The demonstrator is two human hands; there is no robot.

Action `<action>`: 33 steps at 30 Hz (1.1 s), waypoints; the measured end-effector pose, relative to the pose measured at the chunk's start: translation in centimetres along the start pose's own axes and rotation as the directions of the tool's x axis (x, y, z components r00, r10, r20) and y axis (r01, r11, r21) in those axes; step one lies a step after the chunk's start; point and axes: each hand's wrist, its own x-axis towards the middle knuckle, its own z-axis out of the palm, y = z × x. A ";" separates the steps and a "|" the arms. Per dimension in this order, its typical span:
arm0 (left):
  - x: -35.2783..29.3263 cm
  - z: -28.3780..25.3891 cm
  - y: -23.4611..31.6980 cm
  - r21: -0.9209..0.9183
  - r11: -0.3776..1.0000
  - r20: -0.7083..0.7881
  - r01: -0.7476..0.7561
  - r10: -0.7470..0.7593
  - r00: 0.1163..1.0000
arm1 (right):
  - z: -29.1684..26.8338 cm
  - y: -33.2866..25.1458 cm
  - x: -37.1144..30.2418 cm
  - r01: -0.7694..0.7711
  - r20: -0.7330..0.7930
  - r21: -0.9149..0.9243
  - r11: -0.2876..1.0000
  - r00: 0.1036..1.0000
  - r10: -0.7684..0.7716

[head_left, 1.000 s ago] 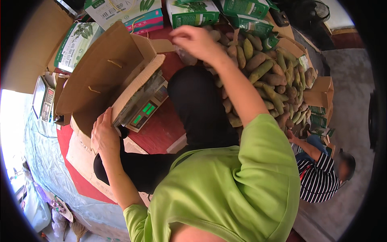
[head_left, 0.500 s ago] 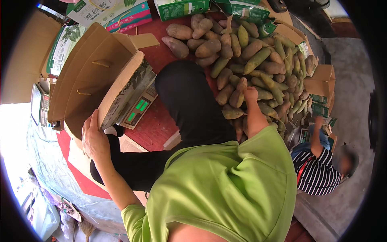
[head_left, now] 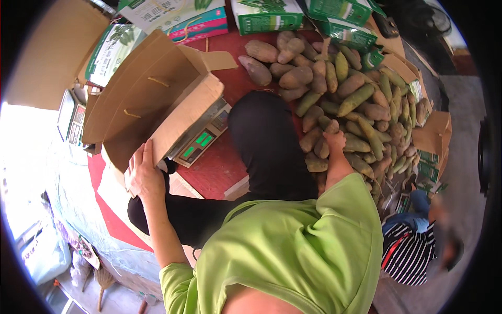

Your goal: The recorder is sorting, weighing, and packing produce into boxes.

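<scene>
My left hand (head_left: 145, 172) grips the near edge of an open brown cardboard box (head_left: 185, 116), fingers over the rim. The box is tilted on a digital scale (head_left: 201, 140) with a lit green display; its inside is only partly visible. To the right, my right hand (head_left: 335, 141) is closed around a brownish, tuber-like vegetable (head_left: 331, 126) over a big heap of similar brown and green ones (head_left: 356, 100). Part of that vegetable is hidden by my fingers. My black-clad knee rises between the scale and the heap.
Green and white printed cartons (head_left: 269, 15) line the far side. Another open carton (head_left: 436, 137) stands right of the heap. A second scale (head_left: 72, 119) is at the left. A person in a striped shirt (head_left: 410, 254) is at the lower right. A broom (head_left: 103, 282) stands at the lower left.
The whole view has shifted, so the scene sits farther right and lower. My right hand has drawn slightly left, and the vegetable in it is turned more end-on. My left hand stays on the box edge.
</scene>
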 end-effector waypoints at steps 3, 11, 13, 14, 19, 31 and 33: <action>0.5 -0.3 0.5 -0.019 0.999 -0.056 -0.037 0.035 0.998 | 0.0 1.4 1.9 -0.023 0.039 -0.004 1.000 0.999 0.023; 0.9 -0.1 -0.1 -0.043 0.998 -0.064 -0.041 0.039 0.997 | 0.7 -2.5 -3.4 0.469 0.086 -0.254 0.846 0.882 -0.463; 0.9 -0.1 -0.1 -0.040 0.998 -0.076 -0.051 0.048 0.996 | 0.6 -3.1 -3.3 0.659 0.013 -0.173 0.732 0.745 -0.667; 0.8 -0.1 -0.2 -0.040 0.998 -0.077 -0.044 0.041 0.996 | 0.3 -3.6 -3.2 0.664 0.015 -0.174 0.727 0.740 -0.672; 0.6 -0.2 -0.4 -0.067 0.997 -0.063 -0.039 0.035 0.997 | -2.5 -10.0 -3.1 0.651 -0.056 0.546 0.527 0.656 -0.752; 0.5 -0.3 -0.6 -0.065 0.997 -0.030 -0.045 0.043 0.999 | -18.9 -31.9 -26.2 0.542 -0.294 0.807 -0.235 0.023 -0.956; 0.6 -0.6 -0.5 -0.075 0.995 -0.021 -0.058 0.056 0.998 | -18.1 -33.8 -29.1 0.479 -0.197 0.857 -0.188 -0.033 -0.980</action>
